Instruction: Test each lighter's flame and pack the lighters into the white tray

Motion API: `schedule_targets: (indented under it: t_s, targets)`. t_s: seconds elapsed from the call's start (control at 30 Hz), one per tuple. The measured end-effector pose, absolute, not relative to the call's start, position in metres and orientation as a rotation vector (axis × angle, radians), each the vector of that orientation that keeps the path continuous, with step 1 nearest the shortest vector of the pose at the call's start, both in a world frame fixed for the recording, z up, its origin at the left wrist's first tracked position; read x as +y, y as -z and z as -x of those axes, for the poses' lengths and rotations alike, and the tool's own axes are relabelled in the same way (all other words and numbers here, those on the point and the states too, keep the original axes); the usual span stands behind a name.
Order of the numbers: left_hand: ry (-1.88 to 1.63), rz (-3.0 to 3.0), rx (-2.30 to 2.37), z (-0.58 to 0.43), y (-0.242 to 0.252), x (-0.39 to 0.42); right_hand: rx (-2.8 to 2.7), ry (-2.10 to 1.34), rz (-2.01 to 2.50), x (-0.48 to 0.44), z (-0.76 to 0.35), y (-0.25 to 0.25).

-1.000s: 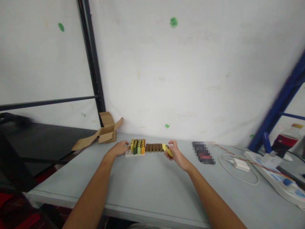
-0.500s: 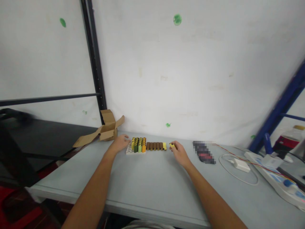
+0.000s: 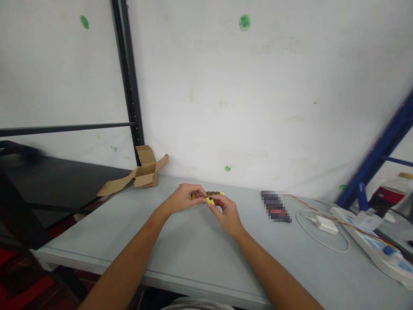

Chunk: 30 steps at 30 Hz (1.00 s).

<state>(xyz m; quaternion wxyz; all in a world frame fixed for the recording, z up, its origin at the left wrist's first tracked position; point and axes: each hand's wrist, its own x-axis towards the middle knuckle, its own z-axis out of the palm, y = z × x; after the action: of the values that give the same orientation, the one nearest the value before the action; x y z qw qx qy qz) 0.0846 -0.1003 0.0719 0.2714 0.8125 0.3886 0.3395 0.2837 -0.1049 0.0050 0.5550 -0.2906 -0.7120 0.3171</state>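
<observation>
Yellow piece [image 3: 210, 201] is pinched in the right fingers [image 3: 214, 209]; whether the left fingers [image 3: 198, 200] grip, I can't tell. Hands partly hide brown pieces [image 3: 213, 193], an open carton [image 3: 144, 180] off left.

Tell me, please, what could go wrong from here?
The right hand holds the small yellow piece only by the fingertips, so it might slip onto the table. The brown pieces lie close beyond it, partly hidden; the left hand or right could nudge them out of line.
</observation>
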Motion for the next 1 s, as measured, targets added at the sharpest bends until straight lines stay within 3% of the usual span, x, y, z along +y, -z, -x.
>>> schedule_targets:
  t_s: [0.23,0.43,0.83,1.0]
  targets:
    - [-0.944,-2.085,1.015,-0.076,-0.074,-0.099,-1.697,-0.673,0.708,-0.11,-0.276,-0.012]
    - [-1.351,-2.13,1.363,-0.025,-0.079,-0.084,-1.395,-0.613,1.05,-0.075,-0.32,-0.005]
    - [-0.894,-2.126,1.496,0.004,-0.063,-0.071,-1.521,-0.577,1.187,-0.056,-0.341,0.013]
    - [-0.882,-2.102,1.5,0.004,-0.056,-0.064,-1.555,-0.559,1.224,-0.057,-0.342,0.012]
